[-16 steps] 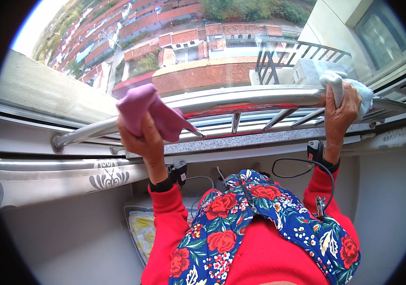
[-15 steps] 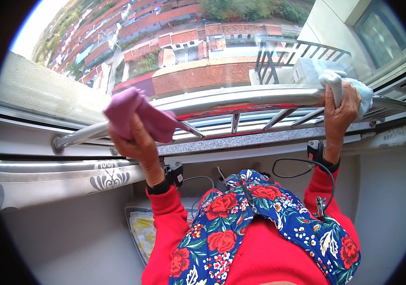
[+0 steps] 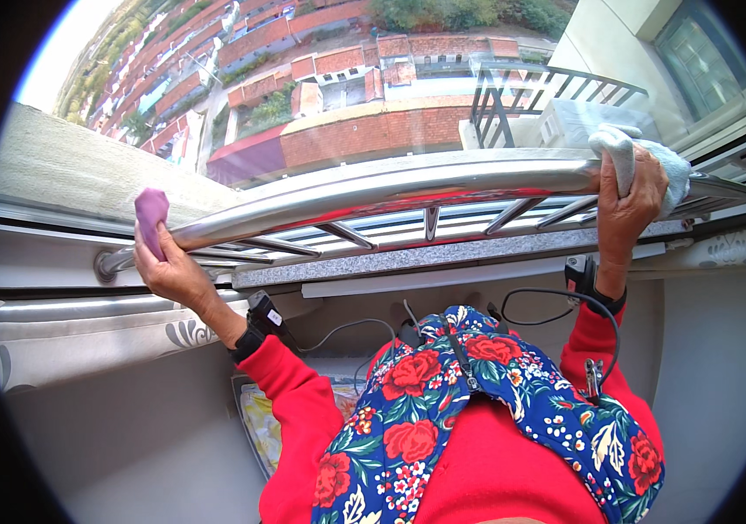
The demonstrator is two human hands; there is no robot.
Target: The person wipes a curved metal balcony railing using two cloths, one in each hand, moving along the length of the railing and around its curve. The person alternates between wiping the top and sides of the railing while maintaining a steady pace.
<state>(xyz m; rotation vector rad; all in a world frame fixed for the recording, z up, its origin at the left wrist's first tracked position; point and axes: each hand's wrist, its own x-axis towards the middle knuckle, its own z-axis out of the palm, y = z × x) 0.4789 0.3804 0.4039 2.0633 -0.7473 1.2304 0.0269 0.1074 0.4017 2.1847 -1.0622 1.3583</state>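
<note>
A shiny metal railing (image 3: 382, 190) curves across in front of me at the window. Toward its left end, my left hand (image 3: 170, 269) is closed on a purple cloth (image 3: 152, 210), part of which sticks up above the fingers. That hand is right at the rail. At the right part of the railing, my right hand (image 3: 633, 196) is wrapped round a pale blue-grey cloth (image 3: 672, 170), pressed against the top bar. A fold of this cloth loops over the thumb side. Some fingers of both hands are hidden.
Below the railing runs a speckled stone sill (image 3: 399, 265). A pale patterned curtain (image 3: 111, 345) hangs at the left. Cables (image 3: 530, 293) run from devices on both wrists. Beyond the window stand an outdoor black railing (image 3: 556, 92) and red-roofed houses (image 3: 347, 135).
My left hand has moved left and slightly down along the railing with the purple cloth, which now shows less spread out. My right hand has hardly moved.
</note>
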